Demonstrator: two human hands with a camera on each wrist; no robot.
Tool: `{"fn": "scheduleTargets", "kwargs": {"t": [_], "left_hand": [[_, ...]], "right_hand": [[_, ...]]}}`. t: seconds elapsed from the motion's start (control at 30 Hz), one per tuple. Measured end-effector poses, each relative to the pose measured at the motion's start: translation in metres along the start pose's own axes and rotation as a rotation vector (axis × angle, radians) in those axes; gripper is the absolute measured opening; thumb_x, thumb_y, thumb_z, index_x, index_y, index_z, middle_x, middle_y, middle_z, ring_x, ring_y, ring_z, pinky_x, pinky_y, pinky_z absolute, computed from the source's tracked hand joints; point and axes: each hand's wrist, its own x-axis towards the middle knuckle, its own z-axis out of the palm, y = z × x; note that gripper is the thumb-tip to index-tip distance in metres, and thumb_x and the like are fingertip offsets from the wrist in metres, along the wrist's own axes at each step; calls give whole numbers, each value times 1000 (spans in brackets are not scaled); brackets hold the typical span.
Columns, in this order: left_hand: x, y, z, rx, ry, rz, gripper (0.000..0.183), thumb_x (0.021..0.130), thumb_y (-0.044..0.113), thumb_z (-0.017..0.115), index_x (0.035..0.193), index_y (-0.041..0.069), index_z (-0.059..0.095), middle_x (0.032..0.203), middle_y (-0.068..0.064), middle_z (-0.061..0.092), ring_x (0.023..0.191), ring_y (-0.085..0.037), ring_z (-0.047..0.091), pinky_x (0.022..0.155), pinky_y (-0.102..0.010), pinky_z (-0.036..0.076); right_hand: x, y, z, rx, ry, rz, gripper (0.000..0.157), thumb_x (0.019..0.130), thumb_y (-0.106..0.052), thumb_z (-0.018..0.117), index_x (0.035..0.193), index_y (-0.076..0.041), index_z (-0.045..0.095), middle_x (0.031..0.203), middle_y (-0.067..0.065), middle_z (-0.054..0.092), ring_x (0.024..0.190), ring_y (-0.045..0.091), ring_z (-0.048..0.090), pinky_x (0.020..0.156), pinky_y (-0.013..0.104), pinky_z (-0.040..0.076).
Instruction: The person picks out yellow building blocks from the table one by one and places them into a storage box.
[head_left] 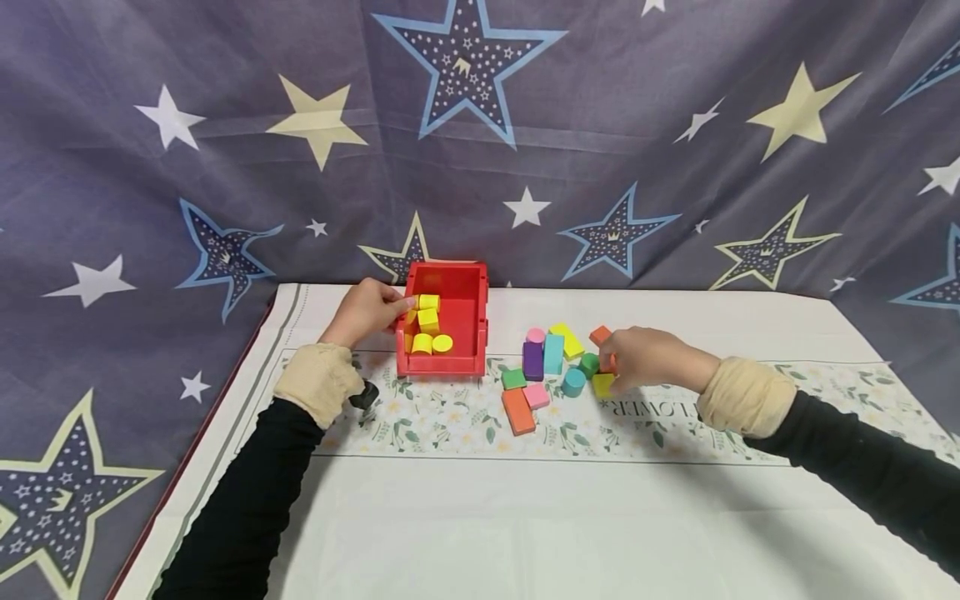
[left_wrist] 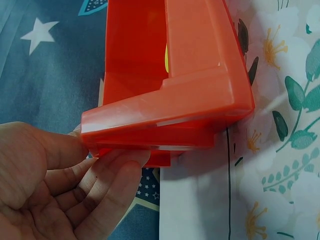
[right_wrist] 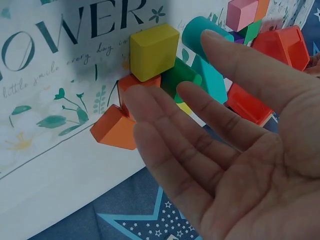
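My left hand [head_left: 369, 310] holds the left side wall of a red plastic bin [head_left: 468, 364]. In the left wrist view the thumb is at the bin's rim [left_wrist: 150, 107] and the fingers lie below it. Inside the bin are several yellow blocks [head_left: 428, 321]. My right hand [head_left: 651, 360] reaches over the right end of a group of loose blocks, its fingers extended and slightly bent, with nothing between them. Closest to its fingertips in the right wrist view are a yellow block [right_wrist: 154, 52], a green cylinder [right_wrist: 181, 79] and two orange blocks [right_wrist: 115, 129].
Left of my right hand lie a teal cylinder [head_left: 573, 382], a light blue block [head_left: 553, 354], a purple block [head_left: 532, 361], a green block [head_left: 513, 379], pink blocks [head_left: 536, 395] and an orange block [head_left: 518, 412]. A starry curtain [head_left: 600, 125] hangs behind the table [head_left: 525, 517].
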Motion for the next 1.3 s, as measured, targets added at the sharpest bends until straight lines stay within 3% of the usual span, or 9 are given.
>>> {"fn": "scheduleTargets", "kwargs": {"t": [0.5, 0.83, 1.1, 1.3], "left_hand": [[-1, -1, 1, -4, 13, 14, 36, 100, 29, 66, 115, -3, 73, 109, -22, 74, 81, -23, 75, 83, -39, 62], [0, -4, 4, -1, 18, 10, 36, 100, 28, 66, 117, -3, 73, 111, -22, 74, 83, -25, 75, 84, -39, 62], [2, -5, 4, 1, 13, 7, 37, 100, 29, 66, 117, -3, 73, 111, -22, 74, 82, -24, 75, 84, -39, 62], [2, -4, 4, 0, 8, -6, 38, 101, 29, 66, 120, -3, 72, 114, -22, 73, 85, -26, 75, 85, -39, 62]], "right_hand": [[5, -2, 10, -26, -10, 22, 37, 80, -18, 84, 115, -8, 75, 107, 6, 74, 90, 21, 64, 85, 45, 56], [7, -2, 14, -36, -4, 29, 45, 80, -18, 83, 123, -11, 72, 113, 8, 74, 92, 22, 64, 85, 47, 56], [10, -2, 20, -75, 26, -14, 38, 79, -14, 82, 116, -9, 75, 111, 7, 75, 94, 23, 66, 89, 49, 56], [14, -5, 25, -45, 46, -8, 31, 77, -7, 80, 108, -6, 75, 105, 8, 75, 88, 22, 64, 89, 49, 56]]}}
